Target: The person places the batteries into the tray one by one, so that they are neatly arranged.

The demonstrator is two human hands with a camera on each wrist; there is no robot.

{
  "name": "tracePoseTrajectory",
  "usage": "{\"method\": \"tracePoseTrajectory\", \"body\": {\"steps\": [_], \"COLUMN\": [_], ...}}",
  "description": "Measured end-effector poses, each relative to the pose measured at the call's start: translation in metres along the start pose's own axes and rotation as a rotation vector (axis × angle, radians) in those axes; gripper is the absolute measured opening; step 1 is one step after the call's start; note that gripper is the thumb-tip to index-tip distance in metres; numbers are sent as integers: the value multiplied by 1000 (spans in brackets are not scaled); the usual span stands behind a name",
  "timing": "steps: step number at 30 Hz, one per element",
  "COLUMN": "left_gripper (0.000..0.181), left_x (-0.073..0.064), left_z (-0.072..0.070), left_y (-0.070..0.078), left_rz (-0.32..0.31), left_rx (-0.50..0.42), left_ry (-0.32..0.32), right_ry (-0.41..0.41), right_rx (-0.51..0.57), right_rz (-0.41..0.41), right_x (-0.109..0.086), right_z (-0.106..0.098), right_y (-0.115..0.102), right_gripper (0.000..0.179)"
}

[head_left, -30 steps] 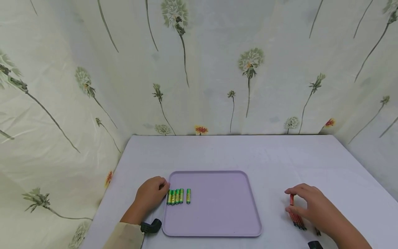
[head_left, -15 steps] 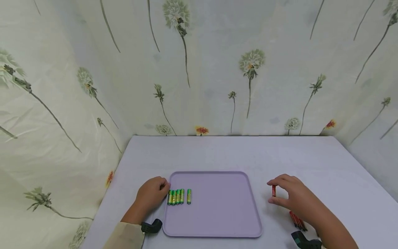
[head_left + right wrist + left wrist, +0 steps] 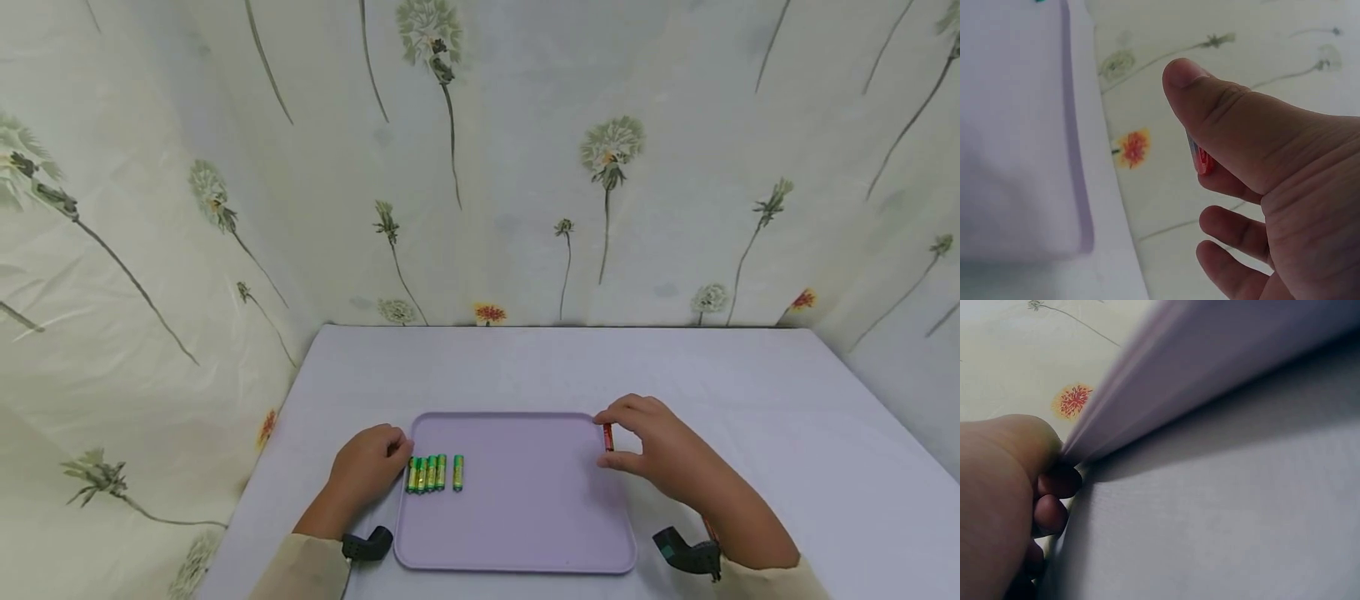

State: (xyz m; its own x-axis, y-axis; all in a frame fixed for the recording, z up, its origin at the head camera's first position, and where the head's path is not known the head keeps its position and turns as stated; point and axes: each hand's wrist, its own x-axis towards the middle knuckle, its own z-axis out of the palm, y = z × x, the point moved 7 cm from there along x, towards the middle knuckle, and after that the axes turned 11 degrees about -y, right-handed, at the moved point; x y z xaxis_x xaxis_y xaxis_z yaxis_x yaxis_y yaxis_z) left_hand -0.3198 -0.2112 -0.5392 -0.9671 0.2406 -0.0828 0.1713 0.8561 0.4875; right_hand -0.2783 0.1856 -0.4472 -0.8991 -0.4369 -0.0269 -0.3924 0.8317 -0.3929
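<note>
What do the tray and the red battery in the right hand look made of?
Tray: probably matte plastic, going by its even lilac surface and rounded moulded rim. Red battery, pinched in the right hand: likely metal under a glossy printed wrap.

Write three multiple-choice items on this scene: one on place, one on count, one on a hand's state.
1. Where do the green batteries lie?
A. left part of the tray
B. right part
C. off the tray

2. How many green batteries?
A. three
B. five
C. eight

3. What does the right hand do?
A. lies flat
B. pinches a red battery
C. grips the tray

Key:
1 A, the row sits by the left hand.
2 B, four together, one apart.
3 B, finger and thumb hold it at the tray's right edge.
</note>
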Motion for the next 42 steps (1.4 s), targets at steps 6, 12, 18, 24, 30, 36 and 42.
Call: {"method": "tracePoseTrajectory", "body": {"steps": [6,12,18,24,30,36,42], "left_gripper": [31,32,35,36,35,35,36], "left_x": [-1,1,1,3,3,3,3], "left_z": [-3,-3,-1,-1,0,0,0], "left_y": [1,3,2,0,0,-1,-3], "left_rz": [1,6,4,2,-2,1,-2], "left_rx": [8,-4,-6,-13,-30,-15,-11], "left_ry": [9,0,-11,-9,-13,-4,-8], "right_ry": [19,-14,-44,-94,-148,-179,-185], "right_rx": [18,26,3,-43,-30,-42,-69], "right_rz": [-65,-88,-125,-147,-129,-125,-125], "right_x": [15,27,41,56,69,82,92], "right_z": [0,4,18,34,54,75,92], "right_y": [-21,-41,-60,-81,-89,-89,-91], "right_gripper": [48,46,46,51,52,50,41]}}
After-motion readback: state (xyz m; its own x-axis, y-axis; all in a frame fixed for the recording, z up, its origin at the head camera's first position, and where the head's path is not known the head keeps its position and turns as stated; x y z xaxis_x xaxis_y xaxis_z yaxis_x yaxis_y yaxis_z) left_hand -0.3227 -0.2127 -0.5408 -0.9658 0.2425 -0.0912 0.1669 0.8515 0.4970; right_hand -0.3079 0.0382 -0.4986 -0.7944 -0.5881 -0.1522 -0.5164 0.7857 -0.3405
